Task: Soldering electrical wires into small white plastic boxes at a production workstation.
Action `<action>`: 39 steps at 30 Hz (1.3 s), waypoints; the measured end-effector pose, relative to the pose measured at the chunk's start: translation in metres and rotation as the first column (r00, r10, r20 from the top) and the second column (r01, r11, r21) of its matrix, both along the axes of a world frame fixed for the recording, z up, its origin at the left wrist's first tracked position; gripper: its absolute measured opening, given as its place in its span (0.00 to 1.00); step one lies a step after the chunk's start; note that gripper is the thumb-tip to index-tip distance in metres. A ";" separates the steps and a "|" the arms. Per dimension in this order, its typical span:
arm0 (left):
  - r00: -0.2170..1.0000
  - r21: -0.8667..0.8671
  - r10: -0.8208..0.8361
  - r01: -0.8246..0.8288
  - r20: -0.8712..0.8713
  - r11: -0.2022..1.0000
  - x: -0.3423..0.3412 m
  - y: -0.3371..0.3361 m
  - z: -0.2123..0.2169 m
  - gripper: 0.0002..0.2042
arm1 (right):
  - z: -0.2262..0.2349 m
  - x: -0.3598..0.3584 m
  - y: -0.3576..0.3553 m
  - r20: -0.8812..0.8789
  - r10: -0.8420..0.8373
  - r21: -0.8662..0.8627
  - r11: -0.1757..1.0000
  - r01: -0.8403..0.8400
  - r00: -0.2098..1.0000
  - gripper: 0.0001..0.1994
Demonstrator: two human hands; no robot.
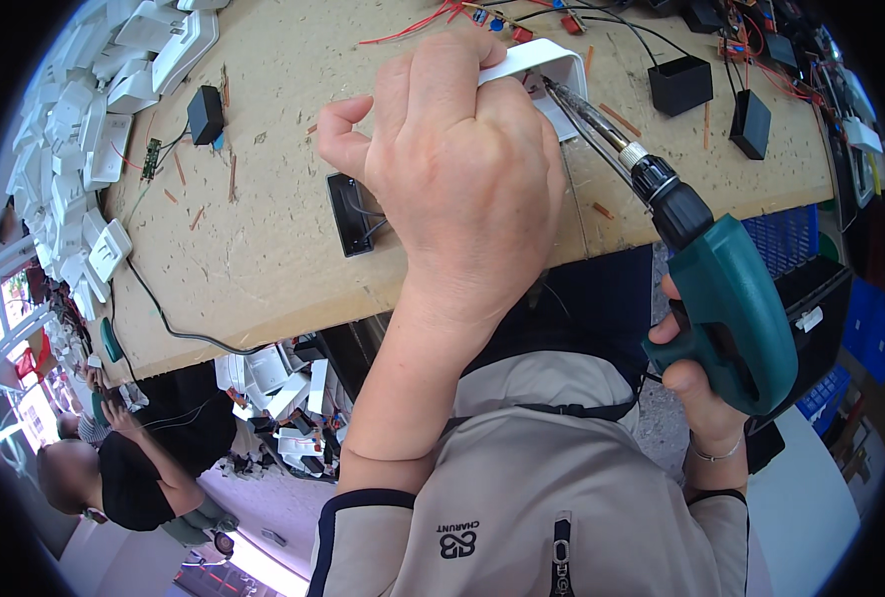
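Observation:
My left hand (467, 189) is closed around a white plastic casing (552, 60) at the far middle of the bench, its open side turned to the right. My right hand (699, 388) grips the handle of a green pistol-shaped soldering gun (746, 308). The gun's thin metal tip reaches into the casing's opening; whether it touches anything inside, I cannot tell. Just left of my left wrist lies an open black box (346, 221) with wires in it. Part of the casing is hidden behind my left fingers.
White casings (74, 149) are heaped along the bench's left side. A black block (205, 115) wired to a small board (152, 157) lies nearby. More black boxes (681, 87) and wires sit at the far right. Another person (144, 468) works at lower left.

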State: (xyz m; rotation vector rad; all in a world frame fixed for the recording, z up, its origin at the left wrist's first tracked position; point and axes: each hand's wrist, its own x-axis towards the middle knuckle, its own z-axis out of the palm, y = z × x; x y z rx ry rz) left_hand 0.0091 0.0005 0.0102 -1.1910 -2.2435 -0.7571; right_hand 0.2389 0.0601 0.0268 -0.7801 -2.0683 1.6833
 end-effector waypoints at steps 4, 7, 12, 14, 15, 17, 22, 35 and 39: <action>1.000 0.003 0.010 -0.010 -0.006 1.000 0.001 0.000 -0.001 0.01 | 0.000 -0.002 -0.001 -0.011 -0.021 -0.016 1.000 0.021 1.000 0.40; 1.000 -0.004 0.015 -0.016 -0.009 1.000 0.001 0.001 -0.001 0.01 | 0.003 -0.005 0.000 -0.003 -0.014 -0.049 0.999 0.014 1.000 0.39; 1.000 -0.002 0.010 -0.010 -0.001 1.000 0.001 0.001 0.000 0.01 | 0.002 -0.006 -0.001 0.038 -0.052 -0.041 0.998 0.053 0.998 0.39; 1.000 -0.007 0.009 -0.009 0.004 1.000 0.001 0.000 0.000 0.01 | -0.001 -0.004 0.003 0.053 0.039 0.062 0.997 -0.042 0.998 0.39; 1.000 -0.006 0.009 -0.009 0.001 1.000 0.001 0.000 0.000 0.01 | -0.001 -0.005 0.002 0.053 0.039 0.061 0.997 -0.042 0.998 0.39; 1.000 -0.006 0.009 -0.009 -0.002 1.000 0.000 0.000 -0.001 0.01 | -0.001 -0.005 0.001 0.066 -0.004 0.044 0.999 0.002 0.998 0.39; 1.000 -0.002 0.012 -0.012 -0.014 1.000 0.000 0.000 -0.001 0.01 | -0.003 -0.004 0.004 0.046 0.032 0.080 0.996 -0.036 0.998 0.39; 0.999 0.010 0.022 -0.022 -0.035 1.000 0.001 0.001 -0.002 0.02 | 0.005 -0.005 -0.001 0.248 -0.031 0.259 0.965 -0.035 0.968 0.35; 0.999 0.010 0.020 -0.019 -0.028 1.000 0.002 0.000 -0.002 0.02 | 0.009 -0.012 0.003 0.200 0.014 0.311 0.947 -0.077 0.980 0.36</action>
